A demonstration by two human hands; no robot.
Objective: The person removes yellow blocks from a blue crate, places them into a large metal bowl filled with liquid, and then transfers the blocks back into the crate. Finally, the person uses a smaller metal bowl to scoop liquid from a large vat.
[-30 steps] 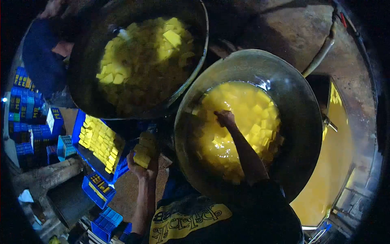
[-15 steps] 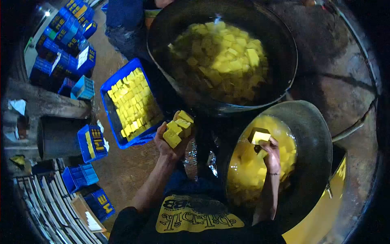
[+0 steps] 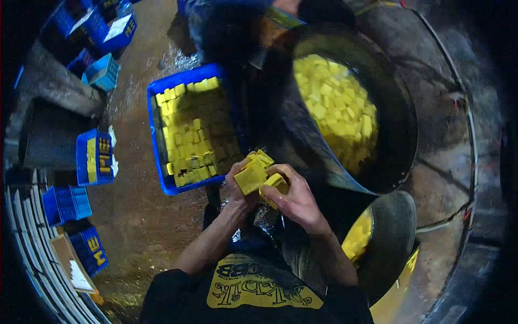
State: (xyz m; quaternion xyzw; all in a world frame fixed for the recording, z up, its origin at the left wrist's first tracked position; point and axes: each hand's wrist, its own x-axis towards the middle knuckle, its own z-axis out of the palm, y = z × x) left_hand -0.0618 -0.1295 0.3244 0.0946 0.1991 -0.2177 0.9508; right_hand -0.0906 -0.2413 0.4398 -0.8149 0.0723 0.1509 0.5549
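Observation:
Several yellow blocks (image 3: 251, 176) rest in my left hand (image 3: 238, 189), whose fingers curl round them from the left. My right hand (image 3: 297, 198) grips another yellow block (image 3: 276, 184) against the right side of that group. Both hands are close together beside the lower right corner of a blue crate (image 3: 157, 139), where rows of yellow blocks lie. To the right, a large dark pan (image 3: 402, 119) holds many yellow blocks in liquid. A second pan (image 3: 396, 232) below it also holds yellow pieces, partly hidden by my right arm.
Smaller blue crates (image 3: 81, 156) stand on the wet brown floor (image 3: 135, 216) at left, near a dark round vessel (image 3: 56, 132) and metal slats (image 3: 32, 232). Another person's arm (image 3: 272, 29) shows at the top. A hose (image 3: 469, 129) curves along the right.
My right hand has come from over the lower pan to my left hand, bringing a block. The view has turned, so the pans and crates appear shifted. The other person's arm shows more.

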